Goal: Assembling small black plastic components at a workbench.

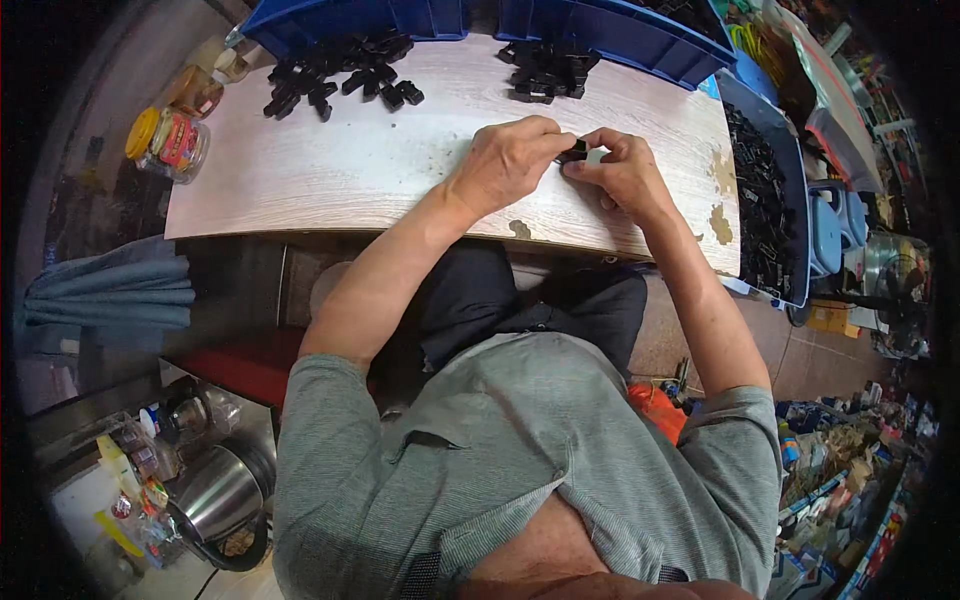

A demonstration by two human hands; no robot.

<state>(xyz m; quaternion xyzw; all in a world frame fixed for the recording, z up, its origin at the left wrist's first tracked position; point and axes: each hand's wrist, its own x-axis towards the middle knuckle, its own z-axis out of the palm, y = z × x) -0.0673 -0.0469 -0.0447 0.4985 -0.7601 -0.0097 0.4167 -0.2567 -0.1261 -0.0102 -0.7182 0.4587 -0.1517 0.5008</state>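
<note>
Black plastic, a small clip [574,151], sits pinched between the fingers of your left hand [505,162] and right hand [622,172], just above the pale wooden surface [350,170]. Both hands clamp it from opposite sides, steadying it, with loose clip piles [335,85] well apart beyond.

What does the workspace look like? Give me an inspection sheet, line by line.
Surface: pale wood-grain table, with worn patches along the near and right edges.
Job's things: a small black part pinched between the left hand and the right hand; two heaps of black parts at the far edge.
Clutter: a yellow-lidded jar at the left corner; blue bins behind, and a blue tray of black parts on the right.
Grippers: both hands closed on the part.
Cables: nothing seen.
Surroundings: folded blue cloth, a metal kettle, crowded shelves on the right.
</note>
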